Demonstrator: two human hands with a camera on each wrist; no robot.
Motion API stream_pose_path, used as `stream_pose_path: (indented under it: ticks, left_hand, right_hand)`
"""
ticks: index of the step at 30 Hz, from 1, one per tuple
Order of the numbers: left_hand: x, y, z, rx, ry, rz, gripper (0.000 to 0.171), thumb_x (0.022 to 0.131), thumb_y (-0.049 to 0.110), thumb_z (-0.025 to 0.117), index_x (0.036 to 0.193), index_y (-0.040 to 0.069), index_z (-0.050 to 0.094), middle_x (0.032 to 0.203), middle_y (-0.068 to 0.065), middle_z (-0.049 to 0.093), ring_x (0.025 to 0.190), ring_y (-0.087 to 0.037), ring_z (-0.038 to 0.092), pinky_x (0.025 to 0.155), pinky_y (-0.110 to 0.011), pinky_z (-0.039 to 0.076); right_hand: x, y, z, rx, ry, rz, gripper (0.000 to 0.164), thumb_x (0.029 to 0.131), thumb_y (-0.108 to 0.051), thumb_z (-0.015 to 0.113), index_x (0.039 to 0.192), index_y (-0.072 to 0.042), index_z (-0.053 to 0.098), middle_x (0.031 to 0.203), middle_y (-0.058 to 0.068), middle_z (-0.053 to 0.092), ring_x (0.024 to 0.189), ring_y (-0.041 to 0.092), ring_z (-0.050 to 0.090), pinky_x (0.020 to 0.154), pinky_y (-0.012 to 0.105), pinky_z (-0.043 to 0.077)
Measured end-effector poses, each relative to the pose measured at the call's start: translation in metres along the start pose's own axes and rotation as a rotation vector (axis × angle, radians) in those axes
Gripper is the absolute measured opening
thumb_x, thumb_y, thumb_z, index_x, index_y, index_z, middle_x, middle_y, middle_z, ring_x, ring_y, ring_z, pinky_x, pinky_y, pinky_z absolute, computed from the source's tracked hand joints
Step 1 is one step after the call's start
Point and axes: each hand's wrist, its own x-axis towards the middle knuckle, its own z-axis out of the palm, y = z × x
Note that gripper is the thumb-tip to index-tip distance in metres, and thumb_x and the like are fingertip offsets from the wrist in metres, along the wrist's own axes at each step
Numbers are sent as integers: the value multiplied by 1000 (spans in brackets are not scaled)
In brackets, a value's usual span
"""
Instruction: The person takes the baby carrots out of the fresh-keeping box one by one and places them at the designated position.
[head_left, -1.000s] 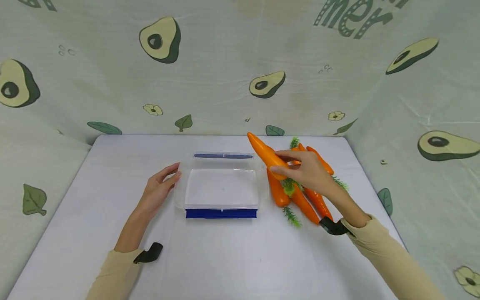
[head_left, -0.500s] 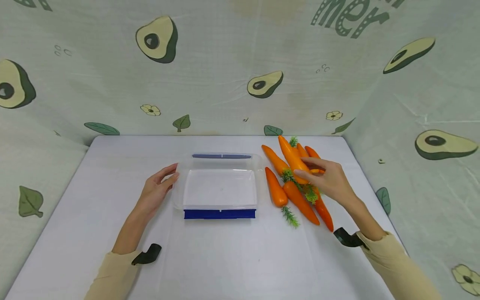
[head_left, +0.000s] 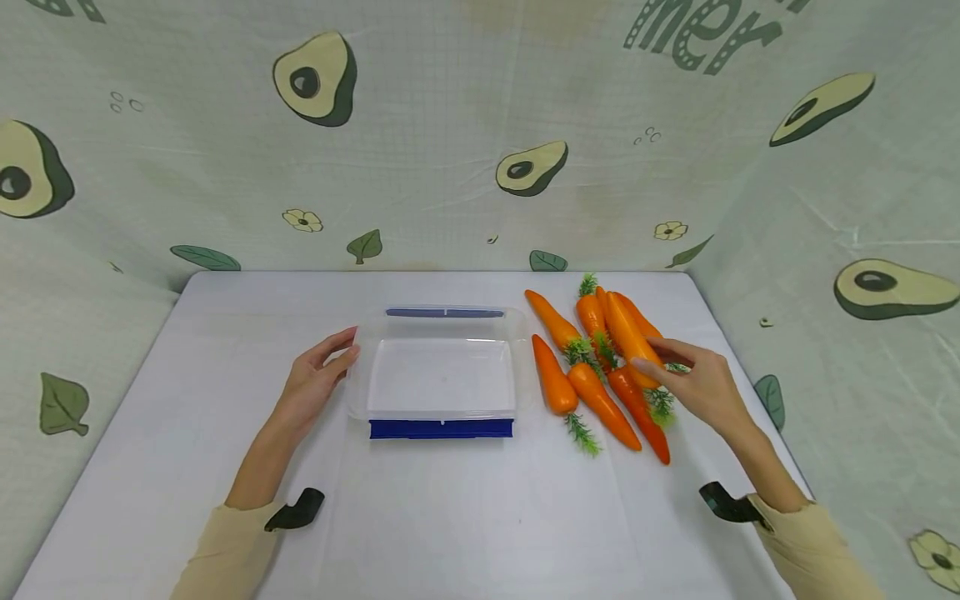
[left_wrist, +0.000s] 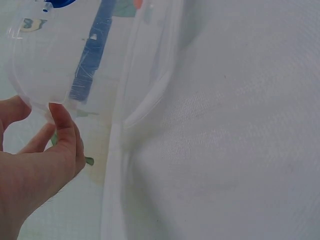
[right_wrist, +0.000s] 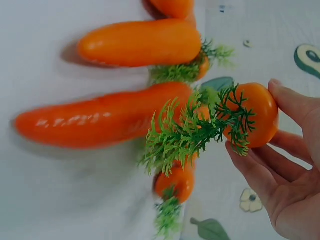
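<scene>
A clear plastic food container (head_left: 442,375) with blue clip flaps stands mid-table. At its left side, my left hand (head_left: 322,371) holds the container's edge between thumb and fingertips; the left wrist view shows the fingers (left_wrist: 62,122) at the clear rim. My right hand (head_left: 697,379) pinches an orange carrot (head_left: 632,337) near its leafy end, over the other carrots. In the right wrist view, the held carrot (right_wrist: 260,112) points away from the camera, its green fronds hanging in front. Below it lies a redder carrot (right_wrist: 100,117).
Several carrots with green tops lie right of the container, among them one front carrot (head_left: 553,375) close to its right side. The white table (head_left: 465,517) meets an avocado-print cloth (head_left: 427,167) at the back and sides.
The right hand has moved right and toward the front with its carrot, from beside the container to the right side of the pile. The left hand stays at the container.
</scene>
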Motion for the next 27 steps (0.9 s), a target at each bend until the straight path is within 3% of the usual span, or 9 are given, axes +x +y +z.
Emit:
stream_pose_path:
  ticks: [5, 10, 17, 27]
  left_hand:
    - [1, -2, 0, -7, 4, 9, 65, 104, 38, 62, 159, 10, 40, 159, -13, 38, 123, -10, 49, 98, -14, 45]
    - [2, -3, -1, -10, 5, 15, 67, 103, 39, 63, 159, 10, 40, 159, -13, 39, 126, -16, 49, 96, -14, 46]
    - [1, -1, 0, 4, 6, 4, 67, 103, 41, 63, 159, 12, 40, 160, -12, 39, 127, -13, 49, 98, -15, 45]
    - [2, -4, -1, 0, 9, 27, 67, 103, 41, 63, 158, 10, 41, 156, -13, 43, 127, -19, 50, 97, -15, 47]
  right_hand:
    - [-10, 14, -4, -32, 4, 42, 56, 94, -38, 76, 132, 2, 67, 123, 23, 70, 106, 39, 65, 74, 12, 45]
    - [-18, 30, -4, -62, -1, 77, 57, 94, -39, 76, 134, 1, 66, 120, 24, 71, 108, 43, 65, 78, 26, 50]
    - [-29, 48, 2, -86, -8, 131, 62, 96, -42, 73, 136, 5, 63, 117, 27, 70, 108, 48, 64, 86, 61, 52]
    - [-37, 59, 8, -110, -37, 161, 62, 96, -41, 73, 131, 9, 64, 116, 29, 70, 105, 48, 66, 85, 62, 53]
